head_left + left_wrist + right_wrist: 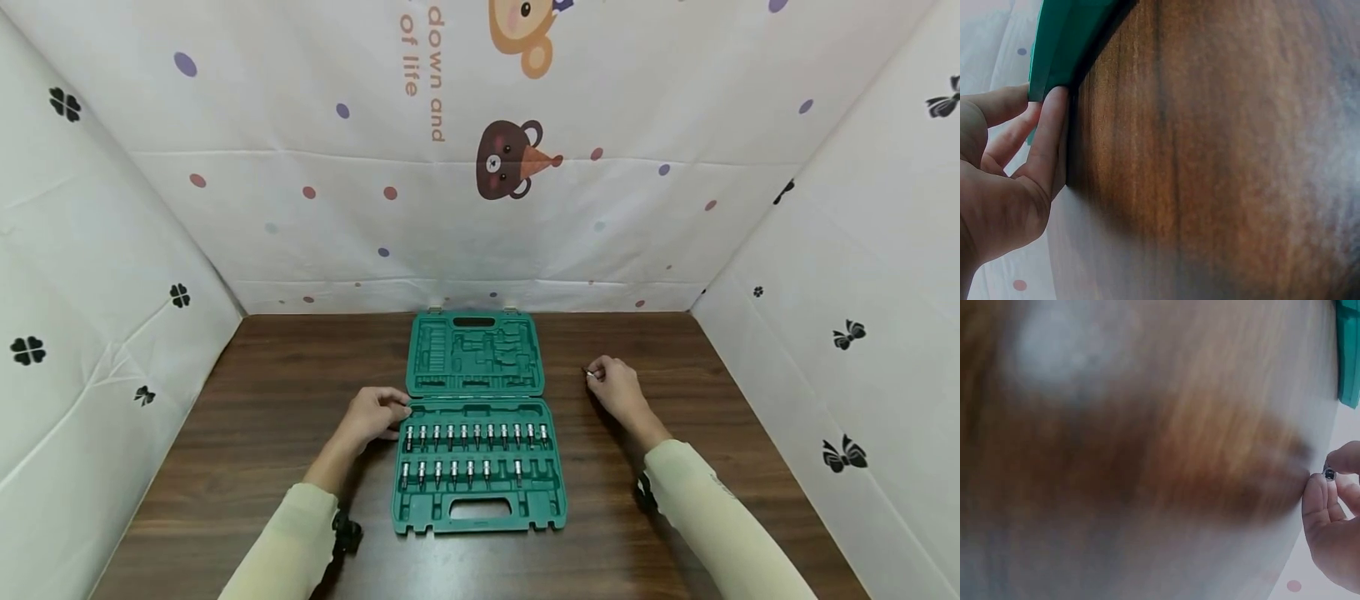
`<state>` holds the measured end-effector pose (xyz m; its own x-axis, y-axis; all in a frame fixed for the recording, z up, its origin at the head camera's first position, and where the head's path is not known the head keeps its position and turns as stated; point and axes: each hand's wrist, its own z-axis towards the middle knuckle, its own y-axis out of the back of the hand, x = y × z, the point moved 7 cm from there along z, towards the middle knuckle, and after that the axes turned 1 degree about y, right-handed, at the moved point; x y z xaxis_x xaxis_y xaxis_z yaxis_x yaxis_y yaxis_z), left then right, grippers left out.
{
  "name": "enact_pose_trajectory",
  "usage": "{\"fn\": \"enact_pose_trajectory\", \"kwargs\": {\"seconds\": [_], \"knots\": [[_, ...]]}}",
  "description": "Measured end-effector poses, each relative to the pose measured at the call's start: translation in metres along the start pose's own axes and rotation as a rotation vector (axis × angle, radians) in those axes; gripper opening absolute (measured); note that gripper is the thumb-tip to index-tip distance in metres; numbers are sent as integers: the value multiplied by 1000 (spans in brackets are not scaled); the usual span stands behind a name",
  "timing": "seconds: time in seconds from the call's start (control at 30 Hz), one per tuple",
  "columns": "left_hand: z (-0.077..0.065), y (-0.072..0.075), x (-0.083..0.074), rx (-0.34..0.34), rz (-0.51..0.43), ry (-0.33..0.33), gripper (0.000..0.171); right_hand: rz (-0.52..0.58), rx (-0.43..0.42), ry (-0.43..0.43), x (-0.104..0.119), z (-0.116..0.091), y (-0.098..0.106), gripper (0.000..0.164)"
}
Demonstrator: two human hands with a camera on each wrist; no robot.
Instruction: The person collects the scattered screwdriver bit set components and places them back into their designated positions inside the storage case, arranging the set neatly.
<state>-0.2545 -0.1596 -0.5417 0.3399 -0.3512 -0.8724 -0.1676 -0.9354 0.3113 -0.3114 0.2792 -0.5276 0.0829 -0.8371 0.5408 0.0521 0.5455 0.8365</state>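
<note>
A green plastic tool case [423, 507] lies unfolded on the table, its moulded lid [435, 375] laid back behind the tray. Two rows of silver-topped bit sockets [463, 435] stand in the tray; the front row has vacant slots toward its right end. My left hand [373, 414] holds the tray's left edge near the hinge, thumb at the rim and fingers against the side, as the case [1075, 47] shows in the left wrist view. To the right of the lid, my right hand [617, 390] pinches a small bit socket [1330, 474], its square opening facing the right wrist camera.
The dark wooden table [300, 358] extends around the case on both sides. A patterned white cloth wall [300, 233] rises right behind the lid, with more cloth walls [780, 333] at left and right. The case's hinge line separates lid and tray.
</note>
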Motion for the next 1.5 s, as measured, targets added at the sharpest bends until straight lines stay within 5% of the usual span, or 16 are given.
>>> {"fn": "enact_pose_trajectory", "kwargs": {"seconds": [0.5,1.5], "knots": [[-2,1,-2,17,1,0,21,131,-51,-17,12,-11,14,8],[0,2,-3,26,8,-1,21,363,202,78,81,-52,8,11]]}}
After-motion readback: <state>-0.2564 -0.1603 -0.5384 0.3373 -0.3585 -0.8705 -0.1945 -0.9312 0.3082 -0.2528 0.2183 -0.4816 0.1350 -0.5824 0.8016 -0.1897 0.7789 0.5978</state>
